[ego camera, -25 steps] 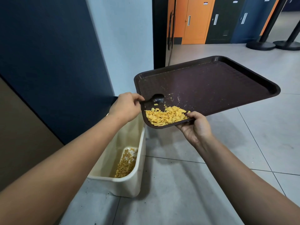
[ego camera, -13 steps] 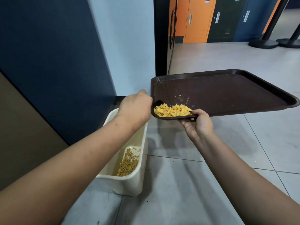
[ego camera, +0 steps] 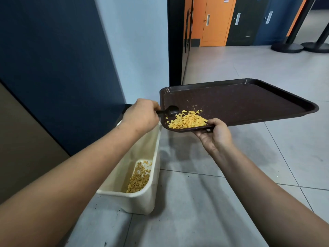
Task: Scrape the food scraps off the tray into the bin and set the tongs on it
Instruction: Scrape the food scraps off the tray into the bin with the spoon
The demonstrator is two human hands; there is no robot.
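A dark brown tray (ego camera: 249, 102) is held in the air, tilted down toward its near left corner. My right hand (ego camera: 216, 134) grips its near edge from below. Yellow food scraps (ego camera: 188, 120) are piled in that low corner. My left hand (ego camera: 141, 115) is closed on black tongs (ego camera: 169, 110), whose rounded tip lies on the tray just left of the pile. A cream plastic bin (ego camera: 142, 198) stands on the floor below and to the left, with scraps (ego camera: 138, 177) at its bottom.
A dark blue wall panel (ego camera: 58, 68) and a pale wall run behind the bin. A black door frame (ego camera: 175, 40) stands beyond the tray. Orange and dark lockers (ego camera: 213, 20) and round stanchion bases (ego camera: 288, 47) are far back on the grey tiled floor.
The tray has tipped a little more toward me than half a second ago, and the tongs' tip now shows on the tray beside the pile. The scraps remain in the corner.
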